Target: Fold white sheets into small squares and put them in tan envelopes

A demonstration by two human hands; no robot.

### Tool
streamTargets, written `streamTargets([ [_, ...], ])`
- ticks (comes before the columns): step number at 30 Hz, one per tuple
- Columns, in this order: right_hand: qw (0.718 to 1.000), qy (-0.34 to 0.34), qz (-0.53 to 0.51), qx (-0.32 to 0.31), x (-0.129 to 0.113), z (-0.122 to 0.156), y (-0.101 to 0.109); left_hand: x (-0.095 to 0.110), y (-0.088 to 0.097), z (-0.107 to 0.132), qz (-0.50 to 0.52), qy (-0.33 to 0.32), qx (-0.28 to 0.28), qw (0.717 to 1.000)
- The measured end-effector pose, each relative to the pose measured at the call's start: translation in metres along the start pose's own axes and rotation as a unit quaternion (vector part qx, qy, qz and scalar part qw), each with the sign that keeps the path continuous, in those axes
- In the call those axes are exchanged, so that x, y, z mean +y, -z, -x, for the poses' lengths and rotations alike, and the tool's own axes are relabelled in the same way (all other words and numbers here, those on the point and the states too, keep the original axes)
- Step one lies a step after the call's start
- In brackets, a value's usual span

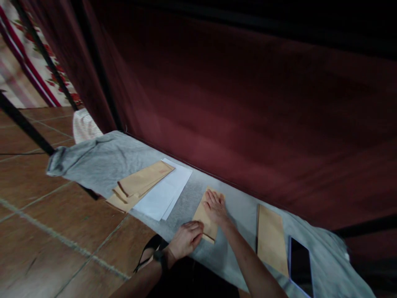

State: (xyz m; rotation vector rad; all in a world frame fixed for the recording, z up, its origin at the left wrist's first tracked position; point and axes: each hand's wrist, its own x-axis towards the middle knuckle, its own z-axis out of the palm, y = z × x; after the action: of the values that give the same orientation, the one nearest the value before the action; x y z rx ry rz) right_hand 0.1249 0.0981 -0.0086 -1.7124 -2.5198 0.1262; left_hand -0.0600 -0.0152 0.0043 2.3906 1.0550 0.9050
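A brown envelope (201, 215) lies on the grey cloth-covered table (102, 161) in front of me. My right hand (215, 206) rests flat on top of it with the fingers stretched out, pressing it down. My left hand (185, 239) sits at the envelope's near end, its fingers curled against the edge. A dark watch band shows on my left wrist.
A stack of brown envelopes (141, 182) and white sheets (166, 192) lie to the left. Another brown envelope (271, 238) and a dark phone (300, 265) lie to the right. A maroon curtain (248, 103) hangs behind the table. Brown tiled floor (40, 215) is at left.
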Motion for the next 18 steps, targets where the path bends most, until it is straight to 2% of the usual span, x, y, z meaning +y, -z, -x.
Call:
streamTargets([
  [4, 0.999, 0.032, -0.020, -0.020, -0.008, 0.015, 0.000, 0.000, -0.002, 0.000, -0.001, 0.012, -0.005, 1.000],
  [11, 0.993, 0.100, -0.055, 0.019, -0.019, 0.053, -0.004, -0.001, -0.002, -0.002, 0.017, 0.010, -0.016, 1.000],
  [15, 0.989, 0.104, -0.102, 0.032, -0.024, 0.080, -0.003, -0.001, -0.003, -0.001, 0.008, 0.022, -0.023, 0.999],
  [18, 0.978, 0.085, -0.175, 0.075, -0.026, 0.103, -0.004, -0.001, -0.002, 0.001, 0.009, 0.026, -0.021, 0.999],
])
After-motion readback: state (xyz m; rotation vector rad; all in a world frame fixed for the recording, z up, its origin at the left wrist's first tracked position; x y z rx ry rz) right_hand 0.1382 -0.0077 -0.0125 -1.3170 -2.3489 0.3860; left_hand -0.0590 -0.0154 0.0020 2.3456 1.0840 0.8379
